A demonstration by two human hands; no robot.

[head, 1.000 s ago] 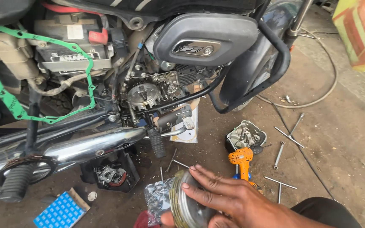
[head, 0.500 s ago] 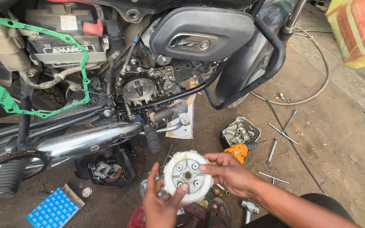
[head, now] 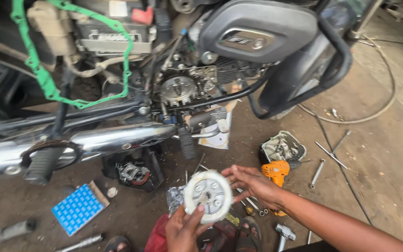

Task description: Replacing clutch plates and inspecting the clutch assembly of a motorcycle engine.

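Both hands hold a round metal disc (head: 208, 196) up over the floor (head: 374, 177), below the motorbike's open engine (head: 180, 88). The left hand (head: 183, 228) grips its lower edge, fingers curled and thumb on the face; the right hand (head: 253, 184) pinches the right rim with closed fingertips. To handle it well, I judge it best to keep the disc face-on and level, grip by the rim only, and stay clear of the orange drill (head: 276, 171) and loose bolts (head: 316, 173) lying nearby.
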